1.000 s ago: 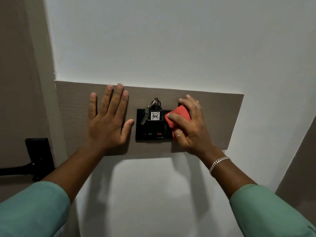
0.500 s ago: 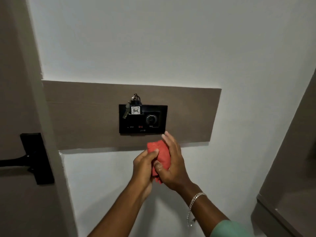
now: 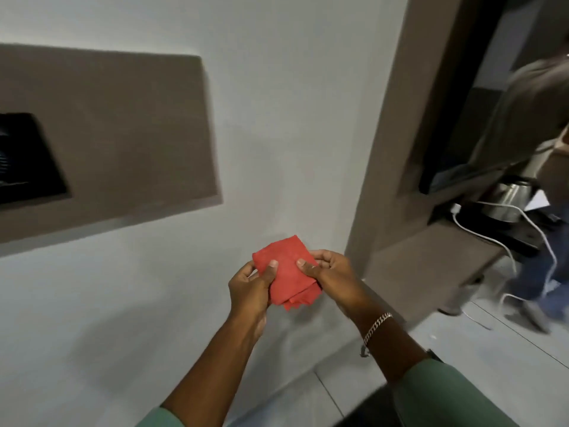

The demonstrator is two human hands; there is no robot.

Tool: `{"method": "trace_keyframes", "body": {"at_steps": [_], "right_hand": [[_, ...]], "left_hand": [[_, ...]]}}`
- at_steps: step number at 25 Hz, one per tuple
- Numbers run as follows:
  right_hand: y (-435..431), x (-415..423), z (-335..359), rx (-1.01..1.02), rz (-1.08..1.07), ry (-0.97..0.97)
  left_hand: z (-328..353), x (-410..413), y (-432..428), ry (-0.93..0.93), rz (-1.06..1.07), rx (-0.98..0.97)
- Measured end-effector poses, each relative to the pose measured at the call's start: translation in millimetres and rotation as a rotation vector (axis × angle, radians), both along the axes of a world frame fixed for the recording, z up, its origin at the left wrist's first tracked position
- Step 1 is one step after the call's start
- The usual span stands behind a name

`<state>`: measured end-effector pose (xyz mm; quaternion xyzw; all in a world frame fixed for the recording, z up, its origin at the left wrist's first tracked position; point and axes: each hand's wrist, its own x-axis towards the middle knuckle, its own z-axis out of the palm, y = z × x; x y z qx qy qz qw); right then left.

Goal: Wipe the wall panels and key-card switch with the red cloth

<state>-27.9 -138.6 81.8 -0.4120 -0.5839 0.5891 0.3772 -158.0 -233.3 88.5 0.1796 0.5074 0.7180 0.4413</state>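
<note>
The folded red cloth (image 3: 286, 269) is held in front of me, low and away from the wall, between both hands. My left hand (image 3: 251, 288) pinches its left edge with the thumb on top. My right hand (image 3: 329, 272) grips its right edge. The brown wall panel (image 3: 123, 140) sits at upper left on the white wall. The black key-card switch (image 3: 27, 158) shows only in part at the left frame edge, blurred; the key is out of view.
A brown cabinet frame (image 3: 397, 118) stands to the right, with a counter (image 3: 431, 257) carrying a steel kettle (image 3: 508, 195) and white cable (image 3: 505, 245). Another person (image 3: 542, 149) stands at the far right. Grey floor tiles (image 3: 462, 343) lie below.
The view has swung right and down, pushing the panel and switch to the left. Both hands dropped away from the wall and now hold the cloth spread between them.
</note>
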Motion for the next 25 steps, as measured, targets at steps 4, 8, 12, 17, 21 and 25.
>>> {"method": "trace_keyframes", "body": {"at_steps": [4,8,12,17,21,25], "right_hand": [[83,98,-43,0.072,-0.193,-0.251],[160,176,-95,0.117,-0.296,-0.595],[210,213,-141,0.078,-0.353,-0.667],[235,210,-170,0.103,-0.437,-0.654],[222,204,-164,0.19,-0.374,-0.771],[188,180,-116,0.432,-0.289,-0.805]], "left_hand": [[-51,90,92,-0.03,-0.204,-0.147],[-102,161,162,-0.126,-0.379,-0.228],[-146,197,212,-0.244,-0.48,-0.25],[-170,204,244,-0.353,-0.435,-0.207],[-160,181,246,-0.004,-0.371,-0.275],[-114,150,229,0.598,-0.351,-0.274]]}}
